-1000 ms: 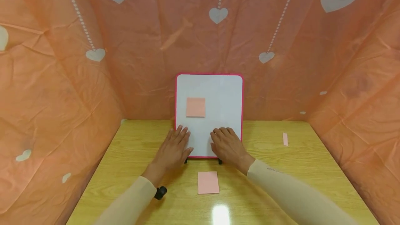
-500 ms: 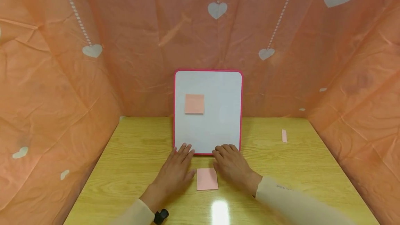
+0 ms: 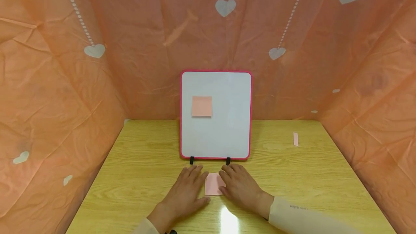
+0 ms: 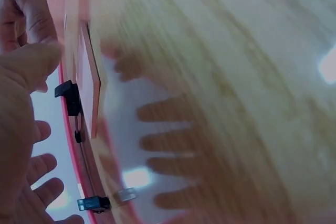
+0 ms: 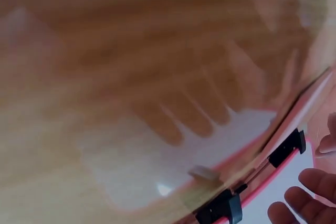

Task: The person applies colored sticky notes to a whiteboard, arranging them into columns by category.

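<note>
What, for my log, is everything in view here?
whiteboard: one, white, pink-rimmed, upright on table
stand feet: two, black, beneath whiteboard
square note: one, peach, on whiteboard
pad: one, pink, square, on table before whiteboard
paper strip: one, pink, table's right
table: one, yellow, underneath
backdrop: count unclear, orange, white hearts, back and sides
sleeves: two, cream, on forearms
wrist item: one, black, left wrist
left hand: one, at pad's left
right hand: one, at pad's right

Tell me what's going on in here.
A person's left hand and right hand hover by either side of a pink pad lying on the table; neither holds anything. Just beyond, a white board stands on black feet, with one pink note on its left half. A pink strip lies off to the right.
</note>
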### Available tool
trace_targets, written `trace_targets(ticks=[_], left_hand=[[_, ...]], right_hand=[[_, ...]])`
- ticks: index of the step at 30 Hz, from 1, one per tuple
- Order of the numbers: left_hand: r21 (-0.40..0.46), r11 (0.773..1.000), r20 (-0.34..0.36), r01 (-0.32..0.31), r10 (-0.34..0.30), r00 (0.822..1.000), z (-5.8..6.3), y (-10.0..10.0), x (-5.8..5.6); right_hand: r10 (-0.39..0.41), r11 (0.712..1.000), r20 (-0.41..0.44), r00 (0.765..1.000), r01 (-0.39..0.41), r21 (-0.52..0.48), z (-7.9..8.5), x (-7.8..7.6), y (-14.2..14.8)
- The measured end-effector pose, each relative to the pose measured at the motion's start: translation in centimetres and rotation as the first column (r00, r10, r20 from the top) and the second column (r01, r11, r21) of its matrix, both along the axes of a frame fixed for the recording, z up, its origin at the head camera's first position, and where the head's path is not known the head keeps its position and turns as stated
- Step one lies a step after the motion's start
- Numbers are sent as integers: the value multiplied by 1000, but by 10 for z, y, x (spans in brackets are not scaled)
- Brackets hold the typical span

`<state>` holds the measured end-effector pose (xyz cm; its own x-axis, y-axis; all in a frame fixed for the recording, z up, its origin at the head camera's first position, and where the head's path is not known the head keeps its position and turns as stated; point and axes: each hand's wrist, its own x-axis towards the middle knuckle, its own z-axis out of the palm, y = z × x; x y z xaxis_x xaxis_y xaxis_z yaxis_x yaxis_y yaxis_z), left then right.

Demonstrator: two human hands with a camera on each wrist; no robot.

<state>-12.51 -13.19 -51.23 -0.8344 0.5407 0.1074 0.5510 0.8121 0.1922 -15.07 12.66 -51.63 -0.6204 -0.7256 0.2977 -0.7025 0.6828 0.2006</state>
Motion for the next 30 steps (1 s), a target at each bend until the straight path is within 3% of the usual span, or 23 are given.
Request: trace_targets(ticks=[10,18,23,30], left_hand=[[-66,994,109,88,-81,991,-3,-1,0],[-63,991,124,120,-112,986,-9,-1,-3],[-57,990,119,131,-124,985,-8,0,-3],[-52,990,169,129,-119,978,-7,2,-3]], right_hand=[[98,994,5,995,-98,44,-10,7,2],[116,984,36,993,-120,130,-10,11,1],[144,982,26,989,-146,122,-11,12,-1],[161,982,-1,987,-160,95,-11,11,-2]])
